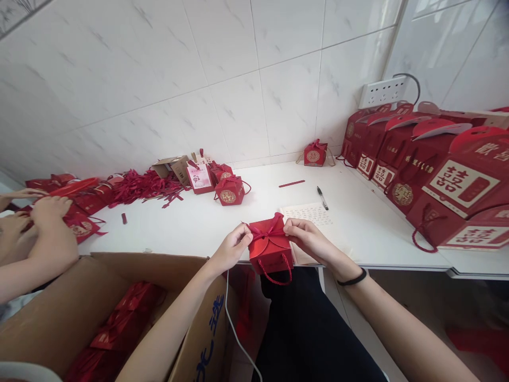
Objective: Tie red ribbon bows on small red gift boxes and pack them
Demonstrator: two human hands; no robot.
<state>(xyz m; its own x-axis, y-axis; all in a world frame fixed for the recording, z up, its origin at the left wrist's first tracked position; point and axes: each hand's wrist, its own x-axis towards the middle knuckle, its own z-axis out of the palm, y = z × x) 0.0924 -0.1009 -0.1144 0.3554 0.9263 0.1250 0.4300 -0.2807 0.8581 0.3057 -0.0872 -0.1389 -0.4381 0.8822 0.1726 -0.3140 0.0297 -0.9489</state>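
Note:
A small red gift box (271,253) with a twisted cord handle sits at the table's front edge, right in front of me. Over its folded top runs a red ribbon (267,231) tied in a bow or knot. My left hand (235,245) pinches the ribbon at the left side of the box. At the right side, my right hand (303,236) pinches the ribbon's other part between thumb and fingers. Under the box and my right hand lies an open notebook (314,215) with handwriting, partly covered.
A pen (322,198) and a loose ribbon strip (291,183) lie beyond the notebook. Large red boxes (429,170) line the right side. Ribbons (143,188) pile up at left, near a co-worker's hands (47,212). A cardboard carton (151,260) holding red boxes stands below left.

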